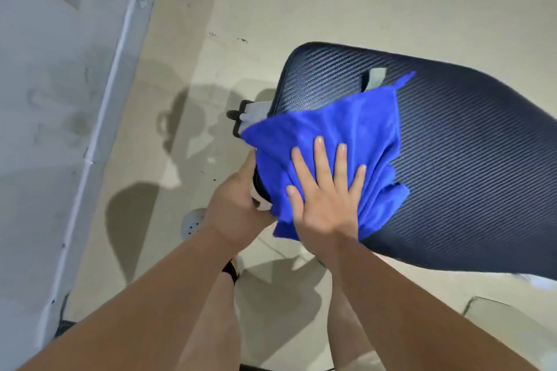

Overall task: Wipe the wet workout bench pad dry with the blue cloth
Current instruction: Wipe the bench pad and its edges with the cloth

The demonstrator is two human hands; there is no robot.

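The dark, ribbed workout bench pad [452, 159] stretches from the centre to the right edge. A blue cloth [340, 135] lies spread over the pad's near left end, one corner pointing up-right. My right hand [327, 190] presses flat on the cloth with fingers spread. At the pad's left edge, my left hand [238, 205] grips the side of the pad; its fingers are hidden under the edge. A small grey tag or tear [375, 78] shows on the pad just above the cloth.
A pale concrete floor [271, 9] lies below, with a grey wall and white trim [114, 84] along the left. The bench frame's black and white end [247, 116] sticks out left of the pad. My legs and a sandal [193, 221] are underneath.
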